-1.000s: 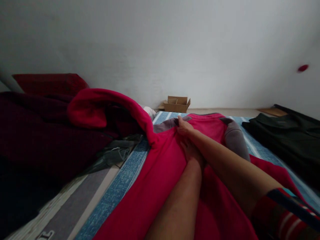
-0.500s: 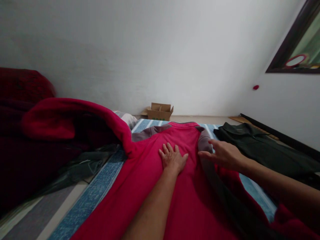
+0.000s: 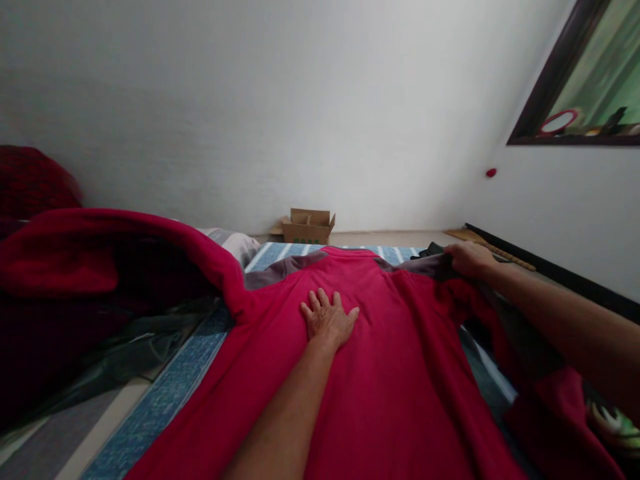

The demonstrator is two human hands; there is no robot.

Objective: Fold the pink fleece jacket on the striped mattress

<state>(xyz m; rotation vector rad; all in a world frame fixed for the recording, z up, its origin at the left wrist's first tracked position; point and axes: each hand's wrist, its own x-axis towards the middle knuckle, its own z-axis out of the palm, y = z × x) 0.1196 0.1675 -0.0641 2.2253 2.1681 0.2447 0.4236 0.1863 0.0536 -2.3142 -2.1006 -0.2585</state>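
A red jacket with grey shoulder panels lies spread out, its collar pointing away from me. My left hand rests flat on the upper middle of it, fingers spread. At the right shoulder my right hand is closed on the grey part of the sleeve and holds it out to the right, lifted. The rest of that sleeve hangs down under my forearm. The other sleeve stretches left in a raised fold over dark clothing.
Under the jacket is a blue and white striped cloth. Dark garments lie at the left, with a dark red bundle behind. An open cardboard box stands by the wall. A dark garment partly shows behind the right sleeve.
My right hand has gone from open beside the right shoulder to closed on the sleeve, pulling it out rightward. My left hand stays flat on the jacket. The view has shifted slightly right.
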